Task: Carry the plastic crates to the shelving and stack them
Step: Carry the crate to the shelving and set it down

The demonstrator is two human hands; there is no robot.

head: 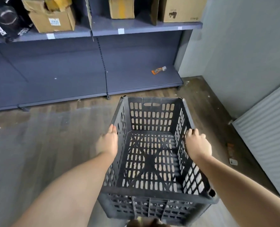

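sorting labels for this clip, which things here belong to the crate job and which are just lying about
Job: crate, gripped at its side rims by the left hand and right hand; shelving.

Lying about: boxes on the upper shelf; orange item on the bottom shelf; litter on the floor.

crate point(150, 161): dark plastic, looking matt, its lattice edges showing dust and scuffs.
shelving point(136, 82): grey painted metal, giving off a smooth satin sheen.
floor point(45, 136): wood-look planks, reflecting light dully and showing wear.
boxes point(54, 20): brown cardboard, looking matt and creased.
wall point(242, 54): paint, looking smooth and matt.
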